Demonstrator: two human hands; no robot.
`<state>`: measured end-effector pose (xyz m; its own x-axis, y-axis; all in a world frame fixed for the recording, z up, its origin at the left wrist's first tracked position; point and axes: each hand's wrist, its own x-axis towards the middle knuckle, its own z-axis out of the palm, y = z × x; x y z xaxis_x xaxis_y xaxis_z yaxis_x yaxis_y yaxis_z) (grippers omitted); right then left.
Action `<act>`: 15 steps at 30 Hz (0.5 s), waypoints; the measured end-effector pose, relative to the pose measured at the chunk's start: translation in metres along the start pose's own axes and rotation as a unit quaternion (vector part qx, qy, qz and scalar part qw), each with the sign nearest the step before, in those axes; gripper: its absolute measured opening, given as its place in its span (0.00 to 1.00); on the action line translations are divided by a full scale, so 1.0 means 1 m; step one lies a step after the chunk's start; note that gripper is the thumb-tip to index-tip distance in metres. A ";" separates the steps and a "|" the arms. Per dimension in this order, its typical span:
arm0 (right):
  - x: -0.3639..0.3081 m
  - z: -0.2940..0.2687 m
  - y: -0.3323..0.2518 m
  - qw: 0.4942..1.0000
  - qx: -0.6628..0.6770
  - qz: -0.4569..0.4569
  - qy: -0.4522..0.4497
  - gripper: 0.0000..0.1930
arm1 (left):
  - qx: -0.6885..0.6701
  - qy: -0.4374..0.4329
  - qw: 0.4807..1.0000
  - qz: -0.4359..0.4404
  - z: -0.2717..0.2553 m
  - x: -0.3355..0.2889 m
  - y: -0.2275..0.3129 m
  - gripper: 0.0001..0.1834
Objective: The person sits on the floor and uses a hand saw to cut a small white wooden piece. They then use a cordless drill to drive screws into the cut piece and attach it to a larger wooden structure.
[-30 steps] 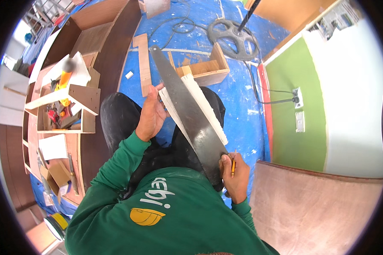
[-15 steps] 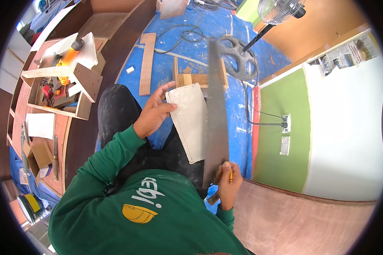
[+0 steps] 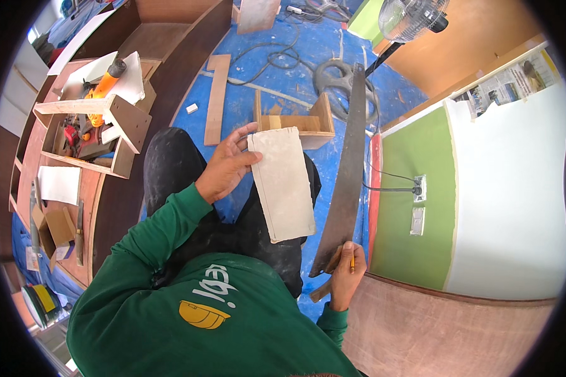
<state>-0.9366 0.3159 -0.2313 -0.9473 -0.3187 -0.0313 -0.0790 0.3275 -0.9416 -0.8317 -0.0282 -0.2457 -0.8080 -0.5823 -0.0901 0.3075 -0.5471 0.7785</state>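
My left hand grips the upper left edge of an off-white rectangular board piece, thumb on its face. A thin line runs down the board near its left side, and the edges look rough. On the right, my right hand is closed round the wooden handle of a handsaw, its long dark blade pointing away from me. A yellow pencil also sticks out between that hand's fingers. Saw and board are apart. The board is held over my lap, in front of my dark trousers.
Beyond my knees a small open wooden box and a wooden strip lie on blue sheeting. A standing fan and cables are at far right. At left, a wooden tool tray holds an orange power tool.
The saw has swung right, away from the board, uncovering the board's right edge and the small wooden box. My right hand shifted slightly right; the left still holds the board.
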 end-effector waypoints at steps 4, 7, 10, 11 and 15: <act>0.000 0.002 -0.006 1.000 0.009 0.003 0.000 0.16 | -0.010 -0.002 1.000 -0.004 0.004 0.002 0.004 0.42; 0.001 0.003 -0.012 1.000 0.002 -0.015 0.000 0.16 | -0.010 0.001 1.000 -0.006 0.004 0.003 0.006 0.43; 0.003 0.002 -0.006 0.999 -0.014 -0.025 0.017 0.18 | -0.009 -0.003 1.000 -0.003 0.004 0.007 0.005 0.43; 0.004 0.002 -0.004 0.999 -0.021 -0.027 0.024 0.20 | -0.008 -0.005 1.000 -0.002 0.006 0.008 0.007 0.43; 0.005 -0.002 0.000 1.000 0.003 0.002 0.016 0.19 | 0.002 -0.011 1.000 0.006 0.012 0.012 0.010 0.42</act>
<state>-0.9420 0.3162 -0.2311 -0.9568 -0.2897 -0.0239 -0.0741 0.3226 -0.9436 -0.8444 -0.0335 -0.2312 -0.8154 -0.5751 -0.0662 0.3155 -0.5375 0.7820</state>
